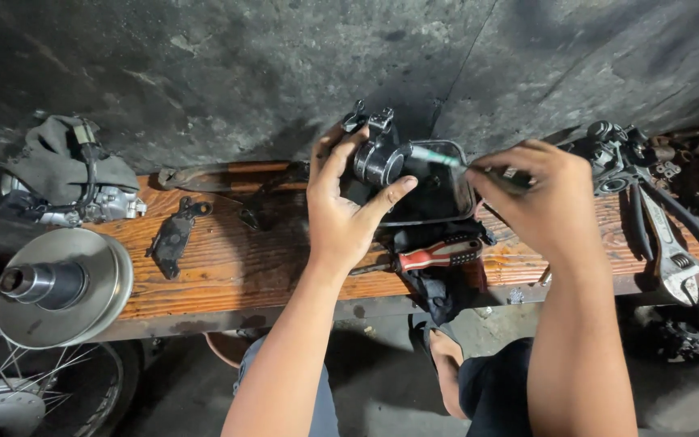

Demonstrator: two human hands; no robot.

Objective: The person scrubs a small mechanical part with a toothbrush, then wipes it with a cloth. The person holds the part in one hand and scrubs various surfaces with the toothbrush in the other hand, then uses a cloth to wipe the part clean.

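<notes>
Left hand (340, 212) clamped around a dark metal brake caliper with round silvery piston (379, 156), held just above the worn orange wooden plank (228, 263). To its right, right hand (545, 202) closed on a thin green-shafted tool (438, 158), long axis horizontal, tip apparently touching the piston.

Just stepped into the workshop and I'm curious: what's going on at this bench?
A person's left hand holds a dark metal brake caliper up over a wooden plank. The right hand pokes a thin tool into its round bore. A red-handled screwdriver lies just below, a brake pad to the left, an adjustable wrench at right.
</notes>
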